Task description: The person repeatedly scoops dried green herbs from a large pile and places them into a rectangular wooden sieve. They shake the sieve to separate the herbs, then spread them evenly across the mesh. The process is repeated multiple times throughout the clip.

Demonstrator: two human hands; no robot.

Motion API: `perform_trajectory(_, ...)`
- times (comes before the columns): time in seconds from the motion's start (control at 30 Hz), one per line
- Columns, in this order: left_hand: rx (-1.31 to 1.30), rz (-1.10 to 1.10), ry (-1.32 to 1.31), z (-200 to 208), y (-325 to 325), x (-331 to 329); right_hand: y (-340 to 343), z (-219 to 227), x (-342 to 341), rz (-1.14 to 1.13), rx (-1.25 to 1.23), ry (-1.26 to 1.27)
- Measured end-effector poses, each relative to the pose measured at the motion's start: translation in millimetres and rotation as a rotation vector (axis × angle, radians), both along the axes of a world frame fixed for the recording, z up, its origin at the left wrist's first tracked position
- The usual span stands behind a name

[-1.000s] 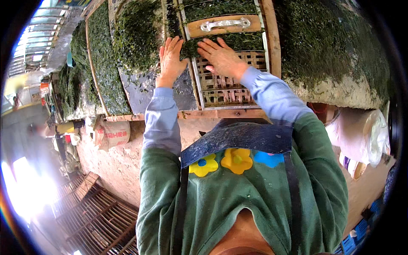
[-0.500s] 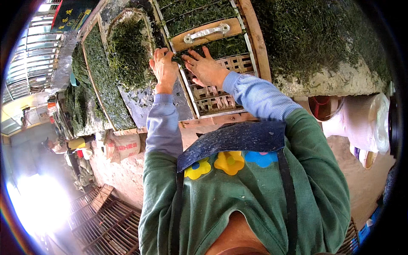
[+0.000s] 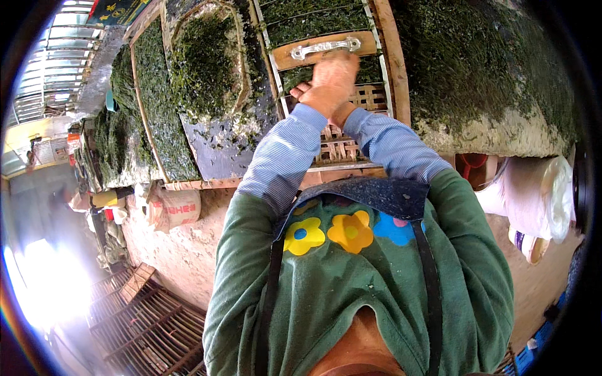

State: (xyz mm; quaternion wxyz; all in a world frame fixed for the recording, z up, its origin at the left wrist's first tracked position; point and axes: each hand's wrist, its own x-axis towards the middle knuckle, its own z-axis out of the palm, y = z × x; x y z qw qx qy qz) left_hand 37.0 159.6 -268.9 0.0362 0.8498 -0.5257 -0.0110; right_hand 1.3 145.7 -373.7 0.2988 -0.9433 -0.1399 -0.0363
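My left hand [image 3: 336,74], smeared by motion, crosses over my right hand near the wooden bar with a metal handle [image 3: 326,47]. Most of my right hand [image 3: 342,114] lies hidden beneath it; a few fingertips poke out on the left. Both are over a long frame with pale metal side rails [image 3: 382,59], divided by crossbars. Dark green shredded leafy stuff [image 3: 307,25] fills its far sections. At its near end, a woven strip mat [image 3: 335,150] shows bare. Whether either hand holds anything cannot be made out.
Left of the frame, a heap of the green stuff [image 3: 204,69] lies on a dark board [image 3: 216,147]. More green stuff [image 3: 464,62] spreads at right over a pale ledge. Below that ledge stand a red-brown bucket [image 3: 475,168] and a plastic-covered container [image 3: 530,188]. Slatted racks [image 3: 150,332] lie lower left.
My left hand has moved right, from the frame's left rail to on top of my right hand. Earlier, both hands lay side by side with fingers spread. The view has shifted slightly.
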Motion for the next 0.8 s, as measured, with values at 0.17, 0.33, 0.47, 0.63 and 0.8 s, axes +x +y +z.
perform_trajectory(0.17,-0.542,-0.182,-0.105,-4,22,-5,0,-11,10,-0.003,0.329,0.064)
perform_trajectory(0.33,-0.706,0.305,-0.123,-39,104,38,7,59,-4,-0.193,-0.31,0.051)
perform_trajectory(0.47,-0.732,0.509,0.041,-76,119,48,-4,64,-2,-0.112,-0.314,-0.06)
perform_trajectory(0.63,-0.654,0.53,-0.028,-72,118,47,-36,87,-29,-0.459,-0.135,-0.054)
perform_trajectory(0.8,-0.537,0.285,-0.048,-55,101,27,-72,46,-25,-0.541,-0.06,-0.253)
